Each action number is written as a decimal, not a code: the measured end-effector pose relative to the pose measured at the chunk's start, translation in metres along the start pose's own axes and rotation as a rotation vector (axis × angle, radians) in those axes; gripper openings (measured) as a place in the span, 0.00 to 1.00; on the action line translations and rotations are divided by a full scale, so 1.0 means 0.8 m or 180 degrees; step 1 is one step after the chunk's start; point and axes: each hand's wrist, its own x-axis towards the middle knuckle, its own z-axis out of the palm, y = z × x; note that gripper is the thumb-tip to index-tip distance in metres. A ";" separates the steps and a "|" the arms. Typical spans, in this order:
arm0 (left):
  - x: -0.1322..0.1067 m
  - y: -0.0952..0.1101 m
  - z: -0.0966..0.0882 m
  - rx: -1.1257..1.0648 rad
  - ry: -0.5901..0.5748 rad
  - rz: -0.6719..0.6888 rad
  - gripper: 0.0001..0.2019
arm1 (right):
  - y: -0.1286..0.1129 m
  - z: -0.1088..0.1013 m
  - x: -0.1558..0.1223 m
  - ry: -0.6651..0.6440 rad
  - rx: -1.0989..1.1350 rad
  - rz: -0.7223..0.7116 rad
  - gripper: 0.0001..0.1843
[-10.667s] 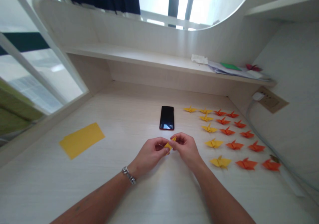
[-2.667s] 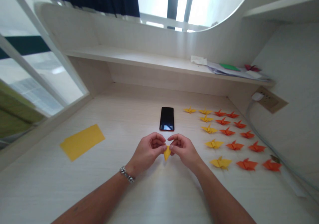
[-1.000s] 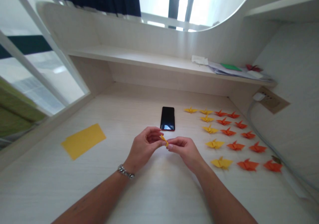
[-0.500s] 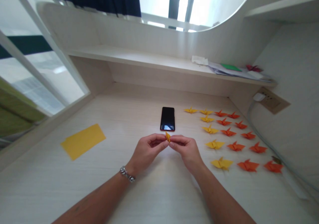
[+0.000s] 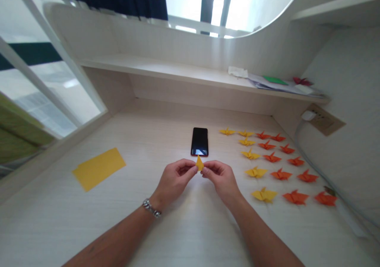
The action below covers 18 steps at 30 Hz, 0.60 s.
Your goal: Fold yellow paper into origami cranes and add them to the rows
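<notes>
A small folded piece of yellow paper (image 5: 199, 163) stands point-up between my two hands, just above the pale wooden desk (image 5: 166, 227). My left hand (image 5: 175, 178) pinches its left side with thumb and fingertips; a metal bracelet sits on that wrist. My right hand (image 5: 220, 177) pinches its right side, fingers curled. A black phone (image 5: 200, 141) lies flat on the desk just beyond the paper.
Rows of yellow paper cranes (image 5: 255, 172) and orange paper cranes (image 5: 295, 197) stand on the desk to the right. A yellow paper sheet (image 5: 99, 168) lies at the left. Papers (image 5: 277, 84) rest on the shelf behind; a wall socket (image 5: 322, 119) with a cable is at the right.
The folded paper has been turned between my fingers: it hung point-down earlier, lay tilted a second ago, and now stands point-up. My hands stay in the same spot.
</notes>
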 end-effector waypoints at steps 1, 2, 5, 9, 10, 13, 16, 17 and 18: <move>0.000 0.000 0.000 -0.0009 -0.0004 -0.0001 0.07 | 0.000 0.001 -0.001 -0.0002 0.0002 -0.0006 0.08; 0.000 0.000 0.000 -0.0017 -0.0007 -0.0001 0.07 | -0.001 0.002 -0.001 -0.0008 0.0001 -0.0012 0.08; -0.001 -0.001 0.001 -0.0029 -0.0002 0.0000 0.07 | 0.000 0.003 -0.002 -0.0039 0.0009 -0.0048 0.08; -0.001 -0.003 0.001 -0.0054 0.0007 0.0006 0.07 | 0.001 0.003 -0.001 -0.0064 -0.0008 -0.0080 0.09; 0.000 -0.003 0.001 -0.0081 0.0017 0.0016 0.08 | 0.001 0.003 -0.001 -0.0070 -0.0016 -0.0084 0.09; 0.000 -0.003 0.001 -0.0181 0.0056 0.0040 0.09 | 0.001 0.004 -0.001 -0.0083 -0.0012 -0.0088 0.11; 0.000 -0.003 0.002 -0.0254 0.0072 0.0016 0.10 | 0.000 0.005 -0.002 -0.0085 -0.0028 -0.0088 0.11; 0.000 -0.003 0.002 -0.0276 0.0083 0.0013 0.09 | 0.000 0.005 -0.002 -0.0084 -0.0040 -0.0084 0.11; 0.000 -0.004 0.002 -0.0295 0.0094 0.0014 0.09 | 0.000 0.005 -0.002 -0.0081 -0.0049 -0.0080 0.11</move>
